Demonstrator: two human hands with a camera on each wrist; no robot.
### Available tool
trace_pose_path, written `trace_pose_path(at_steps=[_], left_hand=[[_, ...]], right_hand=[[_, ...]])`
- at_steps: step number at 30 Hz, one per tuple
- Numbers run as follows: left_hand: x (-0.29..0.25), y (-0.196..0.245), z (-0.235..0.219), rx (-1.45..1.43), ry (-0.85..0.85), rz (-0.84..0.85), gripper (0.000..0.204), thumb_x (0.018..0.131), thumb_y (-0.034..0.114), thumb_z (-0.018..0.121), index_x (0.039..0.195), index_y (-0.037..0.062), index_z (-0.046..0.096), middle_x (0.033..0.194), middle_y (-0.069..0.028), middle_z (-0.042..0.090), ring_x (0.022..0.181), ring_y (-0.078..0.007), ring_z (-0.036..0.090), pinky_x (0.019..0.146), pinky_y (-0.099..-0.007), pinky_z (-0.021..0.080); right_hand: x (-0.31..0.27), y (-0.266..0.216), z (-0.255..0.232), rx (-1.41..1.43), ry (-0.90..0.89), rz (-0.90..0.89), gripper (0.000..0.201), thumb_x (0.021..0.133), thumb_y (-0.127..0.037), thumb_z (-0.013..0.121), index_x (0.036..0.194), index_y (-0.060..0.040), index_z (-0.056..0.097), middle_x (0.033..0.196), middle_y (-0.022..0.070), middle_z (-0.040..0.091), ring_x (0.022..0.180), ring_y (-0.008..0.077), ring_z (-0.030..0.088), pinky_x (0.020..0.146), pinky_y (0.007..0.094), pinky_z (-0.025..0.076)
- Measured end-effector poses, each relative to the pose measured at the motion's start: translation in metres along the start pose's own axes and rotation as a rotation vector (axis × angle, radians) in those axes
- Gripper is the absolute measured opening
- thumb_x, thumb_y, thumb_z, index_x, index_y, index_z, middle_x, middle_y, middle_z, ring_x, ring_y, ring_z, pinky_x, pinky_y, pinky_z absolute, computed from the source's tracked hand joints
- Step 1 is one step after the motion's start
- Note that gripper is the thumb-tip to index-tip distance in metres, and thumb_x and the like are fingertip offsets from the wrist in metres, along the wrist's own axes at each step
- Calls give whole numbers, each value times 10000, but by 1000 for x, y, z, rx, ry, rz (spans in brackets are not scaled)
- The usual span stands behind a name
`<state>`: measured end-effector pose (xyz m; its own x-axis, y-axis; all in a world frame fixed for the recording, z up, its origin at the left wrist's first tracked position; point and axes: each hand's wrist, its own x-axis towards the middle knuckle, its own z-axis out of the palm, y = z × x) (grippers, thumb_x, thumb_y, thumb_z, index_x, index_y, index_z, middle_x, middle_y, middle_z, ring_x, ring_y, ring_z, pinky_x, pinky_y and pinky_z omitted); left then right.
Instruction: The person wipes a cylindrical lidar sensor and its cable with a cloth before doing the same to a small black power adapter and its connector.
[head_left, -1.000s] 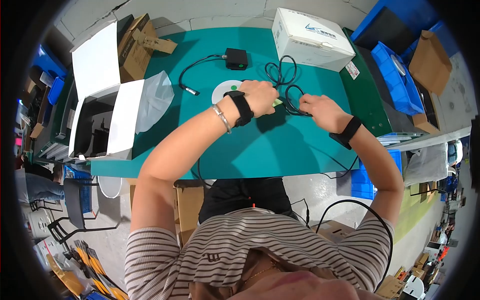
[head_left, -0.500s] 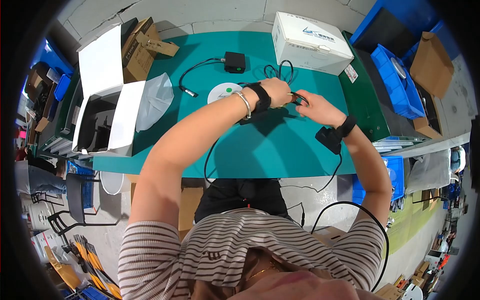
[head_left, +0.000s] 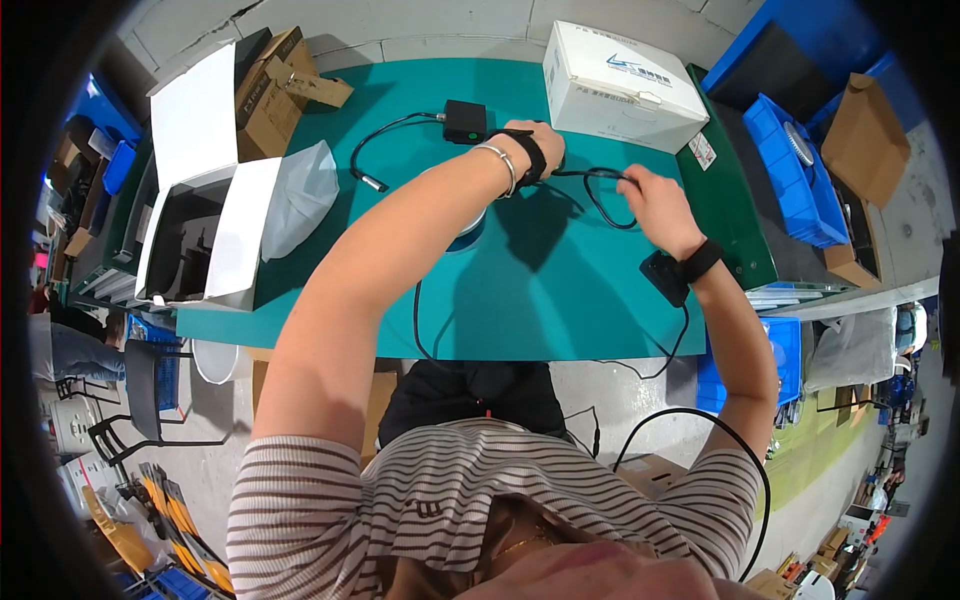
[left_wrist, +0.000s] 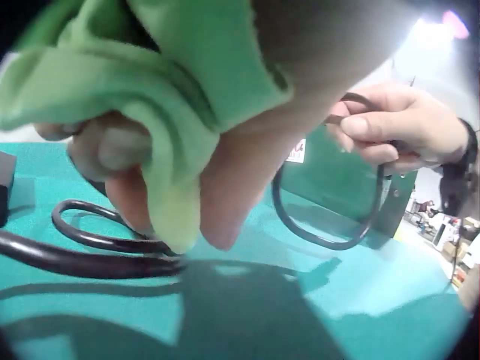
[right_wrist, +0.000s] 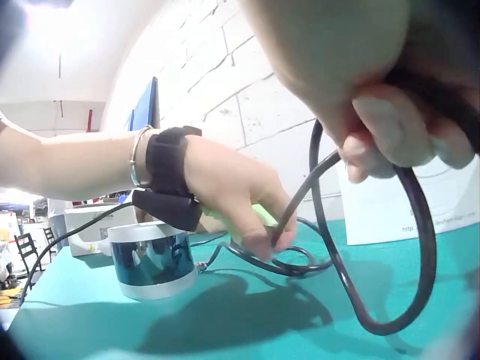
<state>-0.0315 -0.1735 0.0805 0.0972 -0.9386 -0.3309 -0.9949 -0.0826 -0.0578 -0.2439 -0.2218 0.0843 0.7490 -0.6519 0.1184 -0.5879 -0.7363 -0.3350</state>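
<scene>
A green cloth (left_wrist: 180,97) is bunched in my left hand (head_left: 541,143), whose fingers pinch it against a black cable (right_wrist: 300,201) low over the table. My right hand (head_left: 662,208) grips the same cable further along, and a loop hangs below its curled fingers. More coils of the cable lie on the table by the left fingertips. It leads to a round device (right_wrist: 154,262) with a white top and base and a dark shiny band, standing upright. In the head view my left forearm hides most of that device.
A small black box (head_left: 464,121) with a short connector lead lies just beyond my left wrist. An open white carton (head_left: 245,230) and a plastic bag (head_left: 302,205) stand left on the green table (head_left: 580,300). Back right is a closed white box (head_left: 625,90), beside a green cabinet (head_left: 735,200).
My left hand has moved away from me and slightly right along the cable. The right hand came in beside it, then drew back right, stretching the cable between them. The forearm now covers the round device.
</scene>
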Motion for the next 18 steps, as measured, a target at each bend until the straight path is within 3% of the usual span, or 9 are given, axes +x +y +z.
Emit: trace_pose_path(at_steps=[1,5,7,8,10,11,16,18], left_hand=[[-2,-2,0,-31,6,49,341,842,296,653,1014,5,692,989,-176,687,917,-347,672,752,-408,556],[6,-2,6,-70,-1,2,397,850,353,651,1027,-1,685,978,-186,685,909,-347,669,757,-410,545],[12,-7,11,-214,17,25,406,876,369,611,997,-10,690,956,-180,692,882,-337,670,757,-408,534],[14,-9,14,-214,13,22,406,876,369,611,997,-10,690,956,-180,692,882,-337,670,757,-408,534],[18,-11,18,-312,-7,17,408,884,376,595,959,-12,697,946,-155,700,864,-305,672,762,-391,523],[20,-12,20,-312,-9,14,408,884,376,595,959,-12,697,946,-155,700,864,-305,672,762,-391,523],[21,-10,17,-459,-126,67,331,911,337,532,893,40,677,866,-97,691,851,-253,658,777,-371,502],[29,-10,24,-314,-154,151,312,924,341,499,955,71,652,898,-97,674,884,-250,646,788,-380,497]], right_hand=[[3,3,3,9,26,32,202,911,-212,547,961,-24,601,789,197,653,800,387,625,708,457,485],[21,14,14,314,21,203,218,929,-225,533,969,-19,596,706,128,627,619,290,594,615,384,470],[30,17,16,1036,-108,352,257,971,-245,476,1026,-13,572,725,9,517,565,77,400,558,253,381],[34,15,17,1039,-112,352,257,971,-245,476,1026,-13,572,725,9,517,565,77,400,558,253,381],[42,6,18,1367,-29,277,292,984,-246,459,1100,9,543,827,0,518,641,83,403,629,240,380],[44,1,16,1413,-53,237,315,995,-237,443,1157,17,534,878,-1,530,716,74,421,694,224,380],[51,-30,22,1245,-139,40,288,976,-243,488,1149,-24,560,930,6,606,712,66,466,675,220,396],[52,-38,26,1016,-172,-121,308,997,-217,450,1213,-14,533,906,1,579,691,67,469,663,216,417]])
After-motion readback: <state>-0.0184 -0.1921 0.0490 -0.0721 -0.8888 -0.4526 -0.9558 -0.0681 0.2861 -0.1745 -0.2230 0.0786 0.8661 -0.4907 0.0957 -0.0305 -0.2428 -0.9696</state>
